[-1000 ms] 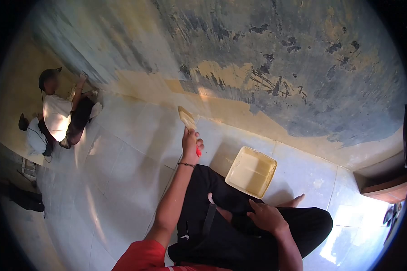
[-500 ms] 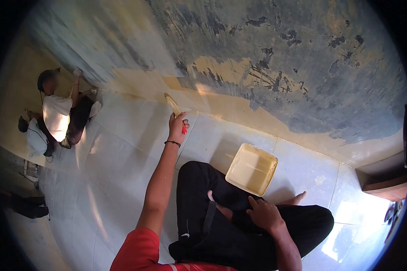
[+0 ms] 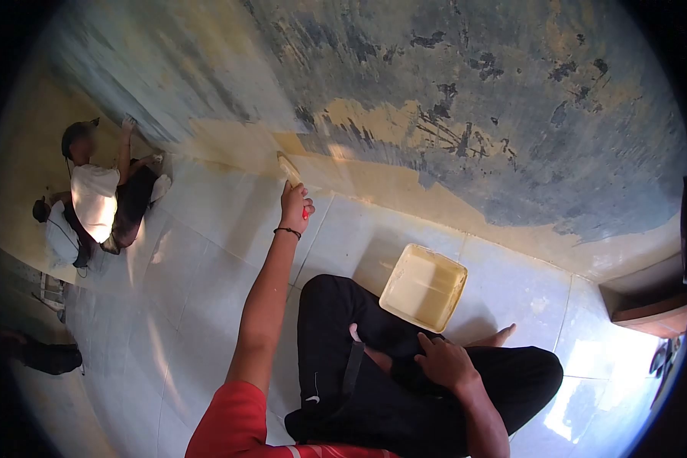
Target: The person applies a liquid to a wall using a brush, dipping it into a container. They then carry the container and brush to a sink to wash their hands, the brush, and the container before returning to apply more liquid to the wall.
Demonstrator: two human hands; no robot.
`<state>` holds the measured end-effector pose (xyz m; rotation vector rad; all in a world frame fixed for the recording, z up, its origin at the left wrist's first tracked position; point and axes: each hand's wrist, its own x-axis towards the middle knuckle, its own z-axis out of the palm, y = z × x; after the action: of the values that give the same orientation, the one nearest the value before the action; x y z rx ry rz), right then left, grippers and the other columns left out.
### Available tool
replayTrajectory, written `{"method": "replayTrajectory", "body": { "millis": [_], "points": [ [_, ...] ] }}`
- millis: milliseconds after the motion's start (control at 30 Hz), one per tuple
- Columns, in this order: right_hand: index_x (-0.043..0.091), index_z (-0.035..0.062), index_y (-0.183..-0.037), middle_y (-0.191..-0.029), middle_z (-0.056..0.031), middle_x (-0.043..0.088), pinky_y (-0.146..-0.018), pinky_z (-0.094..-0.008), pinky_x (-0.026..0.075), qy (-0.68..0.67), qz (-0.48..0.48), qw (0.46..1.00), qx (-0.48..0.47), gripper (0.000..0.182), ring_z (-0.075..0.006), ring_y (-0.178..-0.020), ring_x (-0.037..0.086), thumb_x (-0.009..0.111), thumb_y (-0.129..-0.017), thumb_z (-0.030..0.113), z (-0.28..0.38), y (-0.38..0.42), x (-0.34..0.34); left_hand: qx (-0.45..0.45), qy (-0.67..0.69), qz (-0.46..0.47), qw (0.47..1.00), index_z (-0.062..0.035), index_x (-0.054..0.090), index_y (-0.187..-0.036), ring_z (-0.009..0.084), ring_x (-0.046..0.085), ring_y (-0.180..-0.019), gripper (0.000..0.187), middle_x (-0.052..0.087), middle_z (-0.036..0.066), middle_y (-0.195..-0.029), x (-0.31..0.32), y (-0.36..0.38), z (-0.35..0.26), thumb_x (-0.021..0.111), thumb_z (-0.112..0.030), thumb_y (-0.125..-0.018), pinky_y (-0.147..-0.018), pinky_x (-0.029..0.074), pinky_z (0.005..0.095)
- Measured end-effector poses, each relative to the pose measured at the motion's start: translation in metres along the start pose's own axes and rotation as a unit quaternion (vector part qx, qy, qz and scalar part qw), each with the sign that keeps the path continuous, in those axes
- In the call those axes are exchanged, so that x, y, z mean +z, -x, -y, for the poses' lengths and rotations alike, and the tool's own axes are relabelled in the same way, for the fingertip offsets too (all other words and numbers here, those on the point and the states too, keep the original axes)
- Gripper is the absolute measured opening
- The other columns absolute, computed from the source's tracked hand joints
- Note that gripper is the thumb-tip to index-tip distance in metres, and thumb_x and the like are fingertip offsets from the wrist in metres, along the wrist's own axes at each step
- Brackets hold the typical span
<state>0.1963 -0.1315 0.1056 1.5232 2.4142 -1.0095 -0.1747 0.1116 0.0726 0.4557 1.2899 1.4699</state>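
Observation:
My left hand [image 3: 295, 208] is closed around a paintbrush [image 3: 288, 169] with a red handle end. Cream paint coats the brush, and its bristles meet the bottom of the wall [image 3: 389, 172], just above the floor. That strip is cream-yellow, while worn grey and dark patches cover the wall higher up. My right hand [image 3: 448, 362] rests on my crossed leg with its fingers stretched out, holding nothing. In front of my legs stands a square cream tub [image 3: 424, 288] with cream paint inside, nearer to my right hand than to the brush.
Pale tiles [image 3: 206, 282] make up the floor. A person in a white shirt [image 3: 95, 202] sits by the wall at the far left, one hand raised to it, with another person behind. On the right is a low ledge [image 3: 653, 317].
My left hand and the paintbrush have shifted slightly left and down along the base of the wall. My right hand and the tub stay in place.

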Motion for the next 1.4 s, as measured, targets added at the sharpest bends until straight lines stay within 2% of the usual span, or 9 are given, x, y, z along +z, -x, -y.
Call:
{"method": "replayTrajectory", "body": {
  "millis": [267,400,700,767,833,1033,1067,1233,1400],
  "points": [
    [0.045,0.0033,-0.125,-0.096,-0.0209,0.06,-0.08,-0.0451,0.046,-0.003,0.011,1.0,0.007,0.048,-0.0363,-0.091,0.06,0.051,-0.087,0.031,0.002,-0.001,-0.002,0.013,-0.069,0.025,0.997,-0.0187,0.039,-0.101,0.0065,0.028,-0.04,0.02,0.037,0.001,-0.078,0.017,0.0,0.019,0.043,-0.009,-0.084,-0.032,0.023,0.0207],
    [0.046,0.004,-0.125,-0.096,-0.0205,0.061,-0.081,-0.0456,0.046,0.0,0.008,1.0,-0.001,0.048,-0.0358,-0.092,0.06,0.053,-0.086,0.032,0.002,-0.001,0.0,0.006,-0.09,0.05,0.995,-0.0194,0.038,-0.112,0.0059,0.029,-0.04,0.03,0.037,0.001,-0.077,0.032,0.026,0.029,0.042,-0.007,-0.084,-0.032,0.024,0.021],
    [0.047,0.0046,-0.124,-0.097,-0.0202,0.062,-0.082,-0.0463,0.046,0.002,0.003,1.0,0.001,0.048,-0.0353,-0.094,0.059,0.055,-0.086,0.032,0.002,0.0,0.004,0.002,-0.082,0.102,0.991,-0.021,0.039,-0.115,0.0036,0.027,-0.041,0.034,0.036,-0.002,-0.076,0.089,0.086,0.056,0.041,-0.006,-0.085,-0.033,0.023,0.0186],
    [0.047,0.0046,-0.124,-0.097,-0.0202,0.062,-0.083,-0.0462,0.046,0.005,0.004,1.0,0.0,0.048,-0.0353,-0.095,0.059,0.055,-0.086,0.032,0.003,0.001,0.004,-0.009,-0.07,0.101,0.992,-0.0219,0.036,-0.122,0.0034,0.028,-0.04,0.04,0.036,-0.003,-0.074,0.103,0.096,0.068,0.041,-0.006,-0.085,-0.032,0.024,0.0187],
    [0.046,0.0046,-0.124,-0.098,-0.0204,0.062,-0.082,-0.0461,0.046,0.012,0.008,1.0,0.002,0.048,-0.0353,-0.095,0.059,0.054,-0.086,0.032,0.004,0.002,0.003,-0.004,-0.124,0.104,0.987,-0.021,0.014,-0.142,0.0077,0.034,-0.035,0.06,0.034,-0.002,-0.052,0.116,0.099,0.082,0.042,-0.015,-0.089,-0.028,0.028,0.0237],
    [0.046,0.0044,-0.125,-0.098,-0.0206,0.062,-0.082,-0.0457,0.046,0.007,0.005,1.0,0.0,0.048,-0.0353,-0.095,0.059,0.053,-0.086,0.031,0.003,0.005,0.002,0.001,-0.135,0.111,0.985,-0.0182,0.012,-0.143,0.0082,0.037,-0.036,0.062,0.037,-0.001,-0.052,0.162,0.145,0.099,0.042,-0.017,-0.089,-0.029,0.031,0.0239],
    [0.046,0.0044,-0.125,-0.098,-0.0206,0.062,-0.082,-0.0457,0.046,0.007,0.005,1.0,0.001,0.048,-0.0353,-0.095,0.059,0.053,-0.086,0.031,0.003,0.005,0.002,-0.019,-0.112,0.116,0.987,-0.0216,0.014,-0.142,0.006,0.036,-0.041,0.061,0.038,-0.001,-0.067,0.168,0.152,0.1,0.043,-0.011,-0.09,-0.032,0.03,0.0215],
    [0.045,0.0038,-0.126,-0.1,-0.0208,0.061,-0.082,-0.0456,0.046,0.012,0.006,1.0,0.002,0.049,-0.0354,-0.095,0.059,0.053,-0.087,0.032,0.006,0.006,0.0,0.068,-0.195,0.109,0.972,-0.0202,0.016,-0.143,0.0086,0.042,-0.042,0.061,0.042,0.001,-0.059,0.193,0.163,0.138,0.046,-0.015,-0.09,-0.034,0.037,0.0244],
    [0.045,0.0032,-0.126,-0.1,-0.0212,0.061,-0.082,-0.046,0.046,0.002,0.016,1.0,0.002,0.05,-0.0364,-0.094,0.059,0.053,-0.086,0.031,0.002,0.003,0.004,0.011,-0.197,0.162,0.967,-0.016,0.012,-0.143,0.0153,0.048,-0.041,0.063,0.049,0.008,-0.06,0.22,0.209,0.127,0.044,-0.019,-0.089,-0.034,0.04,0.0296]
  ]
}}
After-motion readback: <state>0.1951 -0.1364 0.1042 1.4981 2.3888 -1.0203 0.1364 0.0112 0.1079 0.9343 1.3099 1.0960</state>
